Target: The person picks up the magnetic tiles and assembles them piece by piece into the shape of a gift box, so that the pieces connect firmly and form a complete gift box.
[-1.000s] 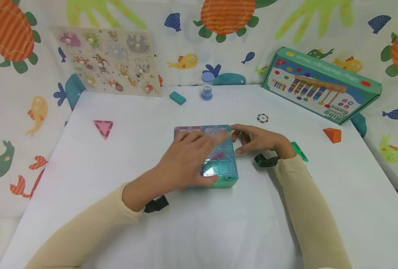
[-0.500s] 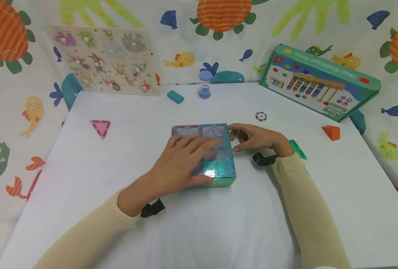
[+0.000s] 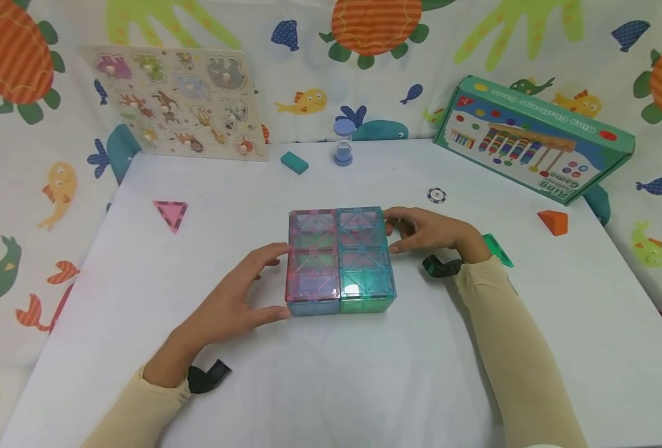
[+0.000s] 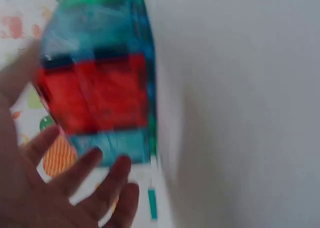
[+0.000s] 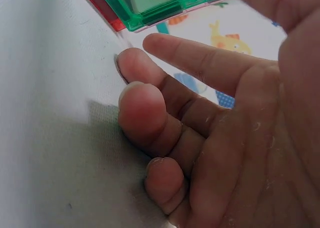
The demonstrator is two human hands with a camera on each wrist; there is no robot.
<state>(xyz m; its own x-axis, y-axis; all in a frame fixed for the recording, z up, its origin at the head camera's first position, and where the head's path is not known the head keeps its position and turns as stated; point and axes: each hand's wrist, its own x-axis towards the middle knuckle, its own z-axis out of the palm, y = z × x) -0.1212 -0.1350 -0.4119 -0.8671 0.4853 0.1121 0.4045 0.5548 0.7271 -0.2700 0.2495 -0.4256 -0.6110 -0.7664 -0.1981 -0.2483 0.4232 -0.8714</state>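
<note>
A flat box of see-through magnetic tiles point(image 3: 311, 274), pink on its left half and teal on its right, sits mid-table. My left hand point(image 3: 233, 305) is at its left side, fingers and thumb spread towards the edge; contact cannot be told. In the blurred left wrist view, red and blue tile walls point(image 4: 100, 92) stand beyond the spread fingers. My right hand point(image 3: 432, 230) rests at the box's right side, forefinger by the far corner and thumb near the wall. The right wrist view shows its other fingers point(image 5: 142, 107) loosely bent, holding nothing, with a green tile edge point(image 5: 165, 10) above.
A pink triangle tile point(image 3: 171, 214) lies left, a green tile point(image 3: 498, 250) beside the right wrist. An orange block point(image 3: 554, 222), a poker chip point(image 3: 436, 195), a teal block point(image 3: 294, 163) and an hourglass point(image 3: 343, 144) stand around. Behind are an animal puzzle board point(image 3: 180, 106) and a game box point(image 3: 532, 140).
My left hand has come off the top of the tile box and moved left and down to its left side, uncovering the pink half. The right hand stays in place.
</note>
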